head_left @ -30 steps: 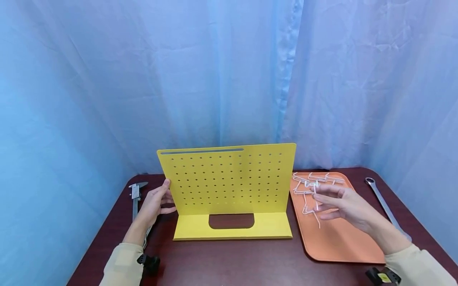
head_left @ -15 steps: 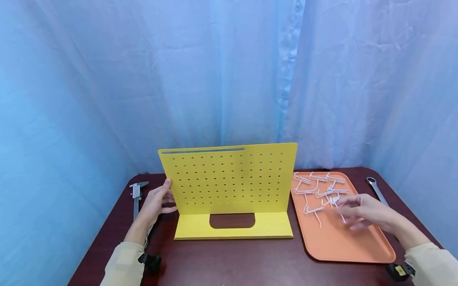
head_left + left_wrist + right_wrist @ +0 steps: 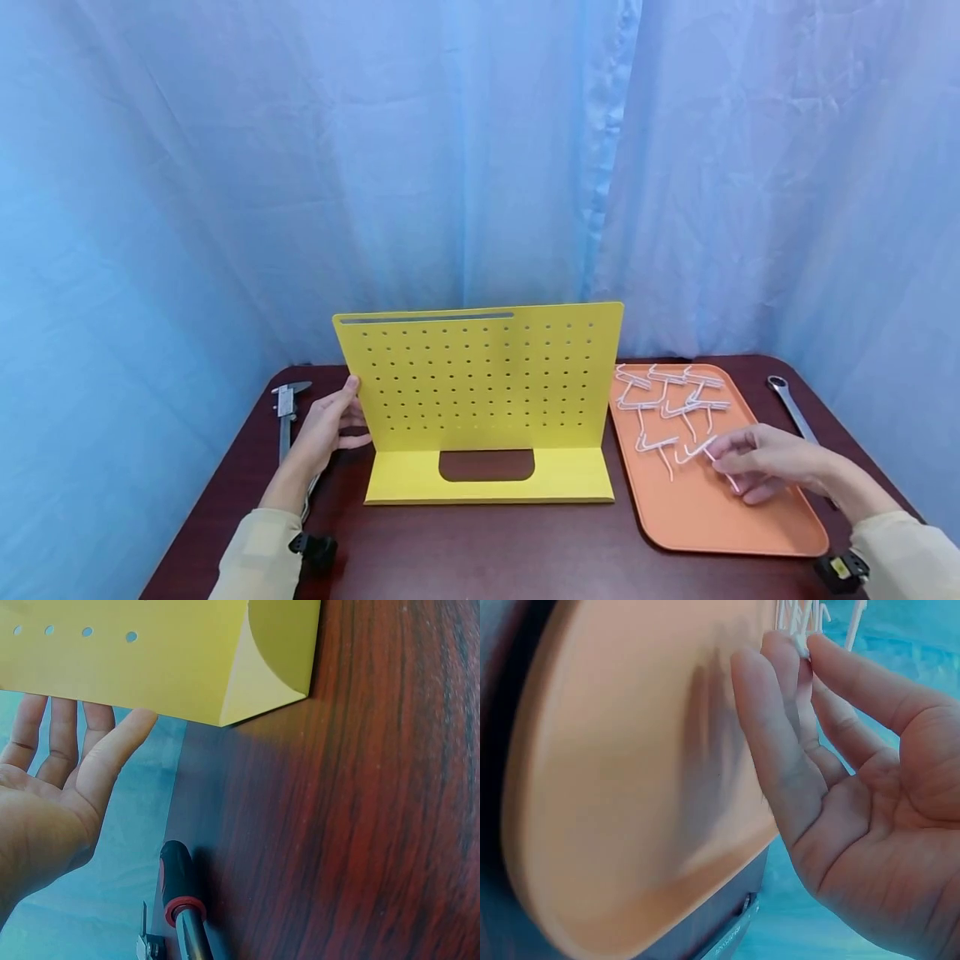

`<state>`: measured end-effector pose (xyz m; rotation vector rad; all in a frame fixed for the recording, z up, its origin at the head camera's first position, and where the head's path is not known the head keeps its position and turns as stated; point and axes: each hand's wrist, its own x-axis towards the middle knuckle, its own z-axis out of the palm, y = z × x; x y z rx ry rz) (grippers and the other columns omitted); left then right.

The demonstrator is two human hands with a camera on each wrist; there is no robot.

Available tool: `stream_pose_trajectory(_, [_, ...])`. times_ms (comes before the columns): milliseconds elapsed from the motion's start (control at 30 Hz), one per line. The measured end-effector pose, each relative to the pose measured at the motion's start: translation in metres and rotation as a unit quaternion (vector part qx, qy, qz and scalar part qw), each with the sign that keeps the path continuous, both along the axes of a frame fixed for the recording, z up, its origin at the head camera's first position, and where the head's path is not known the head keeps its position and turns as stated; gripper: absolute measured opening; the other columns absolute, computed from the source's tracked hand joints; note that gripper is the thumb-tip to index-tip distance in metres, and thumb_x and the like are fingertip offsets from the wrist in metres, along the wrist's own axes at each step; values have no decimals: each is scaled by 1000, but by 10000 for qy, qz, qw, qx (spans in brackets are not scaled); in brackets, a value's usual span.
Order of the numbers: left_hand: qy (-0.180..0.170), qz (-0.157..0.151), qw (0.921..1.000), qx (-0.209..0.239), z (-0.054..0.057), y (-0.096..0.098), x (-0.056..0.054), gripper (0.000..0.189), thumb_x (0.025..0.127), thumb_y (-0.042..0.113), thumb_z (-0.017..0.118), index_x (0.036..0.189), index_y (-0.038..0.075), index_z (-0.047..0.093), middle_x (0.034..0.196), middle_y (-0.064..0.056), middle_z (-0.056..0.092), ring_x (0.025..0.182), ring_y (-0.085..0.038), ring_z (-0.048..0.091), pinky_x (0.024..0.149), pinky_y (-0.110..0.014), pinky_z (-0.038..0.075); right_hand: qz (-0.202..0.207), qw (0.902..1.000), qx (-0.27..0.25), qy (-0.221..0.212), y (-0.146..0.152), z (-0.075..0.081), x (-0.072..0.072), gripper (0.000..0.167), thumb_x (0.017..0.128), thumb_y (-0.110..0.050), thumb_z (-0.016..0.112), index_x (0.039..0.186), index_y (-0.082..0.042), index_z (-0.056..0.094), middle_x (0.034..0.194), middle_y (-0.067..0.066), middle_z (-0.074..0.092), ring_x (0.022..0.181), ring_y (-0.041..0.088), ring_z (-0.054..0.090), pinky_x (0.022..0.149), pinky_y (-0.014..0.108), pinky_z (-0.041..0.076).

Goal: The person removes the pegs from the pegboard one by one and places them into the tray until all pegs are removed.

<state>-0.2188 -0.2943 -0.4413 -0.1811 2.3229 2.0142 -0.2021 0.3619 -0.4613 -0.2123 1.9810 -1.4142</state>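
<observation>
A yellow pegboard [image 3: 480, 438] stands on its base with a cut-out at mid-table, leaning back. My left hand [image 3: 327, 427] holds its left side edge; the left wrist view shows the thumb at the front face and the fingers reaching behind the board [image 3: 180, 667]. Over the orange tray [image 3: 735, 525], my right hand [image 3: 776, 458] pinches a white wire hook [image 3: 699, 451] between thumb and fingers. In the right wrist view its end [image 3: 802, 645] shows at the fingertips. Several more white hooks [image 3: 658, 444] lie toward the tray's back and left.
Left of the board lies a digital caliper [image 3: 285, 408]. Beside it, a tool with a black and red handle [image 3: 178, 877] appears in the left wrist view. A wrench [image 3: 791, 404] lies right of the tray. Blue curtains [image 3: 450, 167] hang behind the dark red table [image 3: 480, 550].
My right hand has moved right and toward me over the tray with a hook, exposing the hooks it covered. My left hand stays at the pegboard's edge.
</observation>
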Motion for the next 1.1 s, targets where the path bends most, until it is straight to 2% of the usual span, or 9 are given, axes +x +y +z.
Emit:
stream_pose_trajectory(167, [-18, -19, 10000, 11, -1, 1, 2, 63, 98, 63, 54, 96, 1, 62, 100, -15, 69, 92, -27, 71, 77, -47, 61, -18, 9998, 29, -205, 2, -8, 2, 29, 104, -16, 59, 122, 7, 61, 84, 11, 67, 72, 17, 65, 65, 36, 60])
stream_pose_trajectory(333, [80, -112, 9999, 0, -2, 3, 3, 63, 99, 62, 53, 96, 0, 62, 101, -16, 70, 93, -29, 71, 77, -47, 61, -246, 9989, 339, -218, 2, -11, 6, 31, 103, -22, 62, 122, 3, 60, 82, 9, 67, 70, 16, 65, 63, 35, 60])
stream_pose_trajectory(533, [54, -137, 9999, 24, -2, 6, 3, 63, 100, 61, 52, 97, -1, 62, 100, -16, 70, 92, -29, 71, 77, -47, 61, -406, 9976, 503, -241, 6, -10, 9, 39, 104, -29, 61, 127, 2, 60, 81, 8, 67, 69, 16, 65, 63, 36, 59])
stream_pose_trajectory(800, [69, -161, 9998, 63, -1, 10, -6, 64, 98, 64, 53, 96, 1, 64, 100, -16, 69, 91, -27, 70, 77, -48, 61, -594, 9955, 708, -228, 14, -9, 6, 41, 103, -30, 62, 127, 3, 59, 87, 8, 65, 77, 19, 69, 67, 39, 61])
stream_pose_trajectory(1100, [43, -61, 10000, -63, 0, 2, -3, 62, 100, 62, 51, 97, 1, 63, 100, -14, 70, 90, -25, 71, 76, -45, 61, -678, 9955, 621, -223, 7, -8, 4, 44, 103, -32, 62, 130, 2, 57, 91, 9, 66, 78, 20, 70, 68, 41, 61])
